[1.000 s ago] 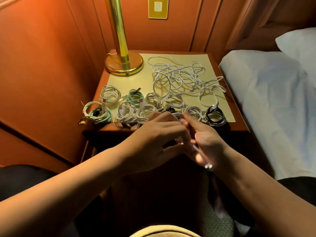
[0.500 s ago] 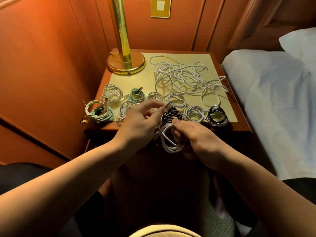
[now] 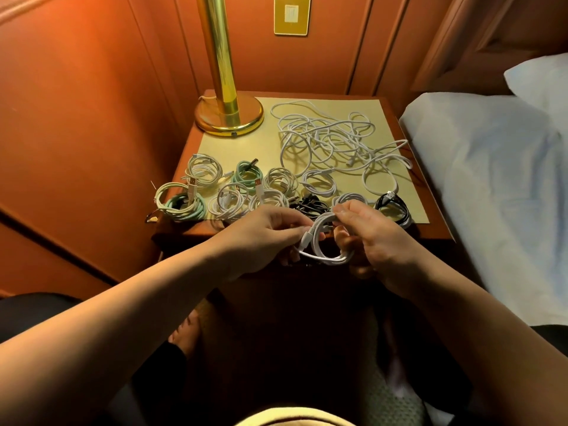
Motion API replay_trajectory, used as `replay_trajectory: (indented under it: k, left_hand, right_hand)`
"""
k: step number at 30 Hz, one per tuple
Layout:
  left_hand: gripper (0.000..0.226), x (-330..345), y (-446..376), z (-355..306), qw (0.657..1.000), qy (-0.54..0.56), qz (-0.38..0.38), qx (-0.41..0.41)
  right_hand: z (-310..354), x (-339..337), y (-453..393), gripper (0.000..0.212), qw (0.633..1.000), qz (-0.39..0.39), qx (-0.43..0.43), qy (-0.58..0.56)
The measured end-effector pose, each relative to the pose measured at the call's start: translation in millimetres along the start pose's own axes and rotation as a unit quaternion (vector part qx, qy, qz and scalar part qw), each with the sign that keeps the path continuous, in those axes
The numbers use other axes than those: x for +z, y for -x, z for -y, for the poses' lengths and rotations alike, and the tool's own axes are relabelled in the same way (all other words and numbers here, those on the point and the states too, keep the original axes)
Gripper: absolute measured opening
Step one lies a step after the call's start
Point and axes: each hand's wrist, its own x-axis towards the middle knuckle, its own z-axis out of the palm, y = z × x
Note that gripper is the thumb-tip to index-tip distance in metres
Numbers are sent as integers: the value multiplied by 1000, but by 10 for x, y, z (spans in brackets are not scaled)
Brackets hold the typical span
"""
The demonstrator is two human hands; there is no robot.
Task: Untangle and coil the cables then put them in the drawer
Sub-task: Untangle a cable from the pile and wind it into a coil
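Head view. White coiled cable (image 3: pixel 325 241) held between both hands, just in front of nightstand (image 3: pixel 436 232) front edge, above its dark front. Left hand (image 3: pixel 261 238) pinches the coil's left side near a white plug; right hand (image 3: pixel 368 235) pinches its top w/ thumb & fingers curled thru the loop. Coil: several round turns, white, glossy. Behind on yellow mat (image 3: pixel 246 149): rows of coiled cables (image 3: pixel 227 198); tangled white cables (image 3: pixel 332 139) farther back.
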Motion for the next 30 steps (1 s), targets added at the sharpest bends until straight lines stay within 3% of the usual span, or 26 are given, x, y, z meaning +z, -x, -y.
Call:
replay_trajectory:
  k: [4,10,15,20,25,30]
  left_hand:
    - [19,-61,3,-27,995,65,62,-43]
    - [36,-58,-15,-49,977,130,80,-151]
    - [26,-119,-41,-63,968,148,69,-188]
    - [17,-149,-49,-45,977,124,20,-171]
    - [20,-137,-24,-23,977,108,27,-182]
    - [22,-55,-23,-27,970,172,-21,-171]
  right_hand:
    - [-4,1,4,29,999,27,-3,36]
    - [-104,71,2,29,997,53,12,49]
    - [-118,45,-13,27,997,44,19,56]
    - [-168,70,-34,27,996,77,51,-3]
    - [-209,108,-30,26,993,81,77,-36]
    - [-201,67,-36,26,993,79,71,-46]
